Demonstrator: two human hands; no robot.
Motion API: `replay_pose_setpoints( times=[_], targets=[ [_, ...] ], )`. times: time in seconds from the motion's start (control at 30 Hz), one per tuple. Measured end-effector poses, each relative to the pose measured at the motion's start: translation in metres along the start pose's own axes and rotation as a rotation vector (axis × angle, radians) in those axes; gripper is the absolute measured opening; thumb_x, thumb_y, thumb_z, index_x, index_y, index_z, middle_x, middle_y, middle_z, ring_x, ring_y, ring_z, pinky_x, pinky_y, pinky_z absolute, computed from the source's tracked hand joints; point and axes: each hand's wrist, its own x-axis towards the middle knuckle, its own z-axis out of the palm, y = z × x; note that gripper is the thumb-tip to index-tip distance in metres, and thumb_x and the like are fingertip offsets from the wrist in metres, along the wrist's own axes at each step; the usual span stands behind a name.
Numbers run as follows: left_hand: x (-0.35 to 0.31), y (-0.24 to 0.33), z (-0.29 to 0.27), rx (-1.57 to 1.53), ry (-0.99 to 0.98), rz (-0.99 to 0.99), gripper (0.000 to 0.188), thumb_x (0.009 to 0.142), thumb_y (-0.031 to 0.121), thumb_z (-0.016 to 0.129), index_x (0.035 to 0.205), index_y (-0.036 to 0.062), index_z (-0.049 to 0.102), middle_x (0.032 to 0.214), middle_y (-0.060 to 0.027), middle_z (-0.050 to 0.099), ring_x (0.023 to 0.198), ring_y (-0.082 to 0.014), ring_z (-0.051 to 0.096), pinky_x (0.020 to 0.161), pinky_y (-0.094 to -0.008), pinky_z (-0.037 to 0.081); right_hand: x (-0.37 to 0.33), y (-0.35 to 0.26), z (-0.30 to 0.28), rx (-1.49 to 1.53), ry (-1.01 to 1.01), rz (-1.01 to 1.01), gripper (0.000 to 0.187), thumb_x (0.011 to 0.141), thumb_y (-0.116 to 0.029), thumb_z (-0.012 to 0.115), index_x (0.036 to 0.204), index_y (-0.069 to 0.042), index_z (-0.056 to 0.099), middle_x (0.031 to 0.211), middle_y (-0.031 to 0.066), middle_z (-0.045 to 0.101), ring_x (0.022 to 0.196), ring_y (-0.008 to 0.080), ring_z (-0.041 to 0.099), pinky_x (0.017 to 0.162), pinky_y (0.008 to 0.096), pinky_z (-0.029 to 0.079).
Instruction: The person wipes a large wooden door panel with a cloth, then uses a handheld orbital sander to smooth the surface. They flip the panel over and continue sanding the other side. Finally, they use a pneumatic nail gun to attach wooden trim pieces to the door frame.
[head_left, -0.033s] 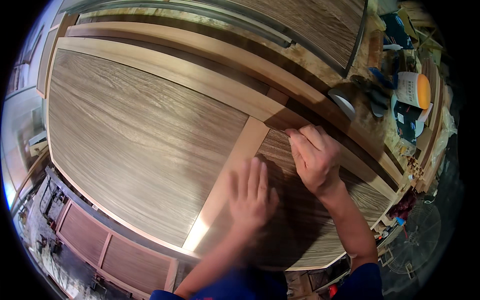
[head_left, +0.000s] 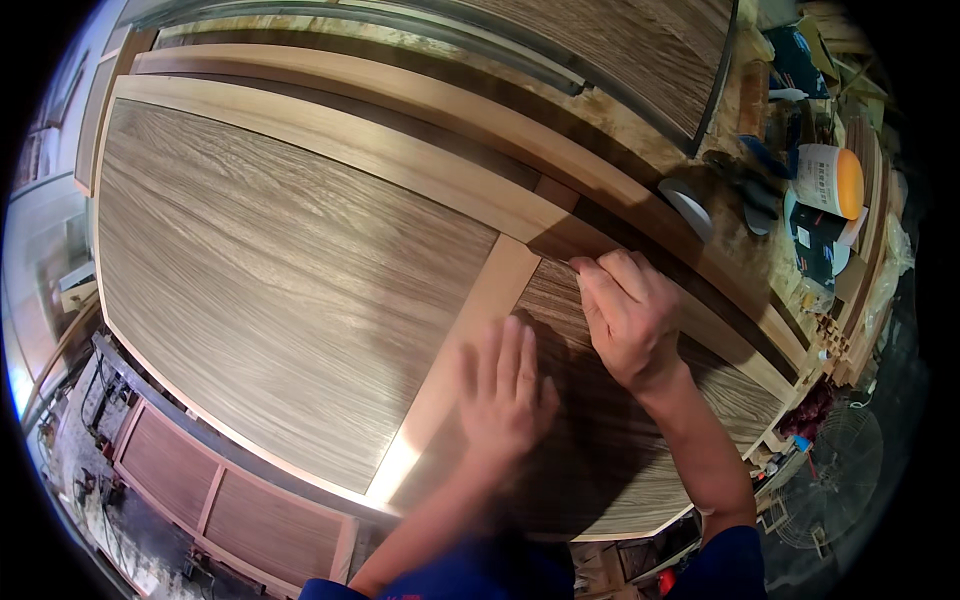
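Observation:
A large framed wooden panel (head_left: 270,270), grey-brown with streaked grain, lies flat in front of me. A pale crossbar (head_left: 455,350) divides it into two fields. My right hand (head_left: 635,318) is closed in a pinch over the right-hand field, near the far frame rail (head_left: 400,175). Between its fingertips is a thin dark strip-like tool (head_left: 553,260), its end at the corner where crossbar and rail meet; its exact kind is unclear. My left hand (head_left: 505,395), slightly blurred, has its fingers stretched out just right of the crossbar. Nothing shows in it.
Another framed piece (head_left: 440,110) lies behind, with a dark-edged panel (head_left: 620,50) beyond. At far right are a white tub with an orange lid (head_left: 828,180), boxes and wood strips. A fan (head_left: 830,475) stands lower right. A reddish framed panel (head_left: 230,490) sits lower left.

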Motion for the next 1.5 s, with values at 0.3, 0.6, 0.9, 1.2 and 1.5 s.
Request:
replay_pose_setpoints(
  times=[0.3, 0.6, 0.9, 1.2, 1.5],
  targets=[
    [0.0, 0.001, -0.001, 0.001, -0.031, 0.002, 0.067, 0.087, 0.025, 0.069, 0.149, 0.0026, 0.059, 0.159, -0.0172, 0.054, 0.153, -0.0366, 0.046, 0.129, -0.0601, 0.027, 0.019, -0.012, 0.015, -0.01, 0.013, -0.047, 0.02, 0.087, -0.01, 0.069, 0.106, -0.005, 0.074, 0.088, 0.0048, 0.059, 0.073, 0.0243, 0.062, 0.062, 0.0386, 0.051],
    [-0.001, 0.005, 0.001, -0.033, 0.006, -0.007, 0.068, 0.087, 0.021, 0.068, 0.151, 0.0013, 0.056, 0.157, -0.0176, 0.056, 0.153, -0.0368, 0.046, 0.129, -0.061, 0.025, 0.013, -0.009, -0.004, 0.061, 0.084, 0.033, 0.015, 0.086, -0.004, 0.07, 0.101, -0.003, 0.073, 0.085, 0.008, 0.056, 0.078, 0.0281, 0.061, 0.068, 0.0425, 0.05],
    [0.002, -0.003, -0.004, -0.06, -0.016, 0.063, 0.076, 0.092, 0.024, 0.067, 0.16, -0.0006, 0.043, 0.167, -0.0203, 0.044, 0.161, -0.0387, 0.033, 0.131, -0.0626, 0.02, 0.009, 0.1, -0.077, -0.187, 0.347, 0.319, 0.018, 0.101, -0.01, 0.067, 0.117, -0.001, 0.068, 0.108, 0.0189, 0.064, 0.103, 0.0415, 0.063, 0.085, 0.0516, 0.051],
    [-0.002, -0.002, 0.007, 0.129, 0.141, 0.197, 0.067, 0.109, 0.042, 0.048, 0.168, 0.0118, 0.037, 0.174, -0.0138, 0.036, 0.163, -0.03, 0.028, 0.136, -0.0523, 0.015, -0.287, -0.068, -0.082, 0.302, 0.145, 0.509, 0.011, 0.094, -0.012, 0.075, 0.103, -0.009, 0.07, 0.099, 0.012, 0.069, 0.095, 0.0345, 0.068, 0.083, 0.0464, 0.056],
    [-0.037, 0.0, 0.065, 0.379, 0.18, 0.15, 0.07, 0.115, 0.052, 0.024, 0.173, 0.0115, 0.022, 0.18, -0.0123, 0.022, 0.166, -0.0301, 0.02, 0.136, -0.0544, 0.014, -0.8, -0.003, -0.197, 0.006, 0.504, 1.344, 0.004, 0.1, -0.003, 0.066, 0.097, -0.003, 0.069, 0.09, 0.0163, 0.07, 0.083, 0.0315, 0.071, 0.075, 0.0423, 0.056]
  ],
)
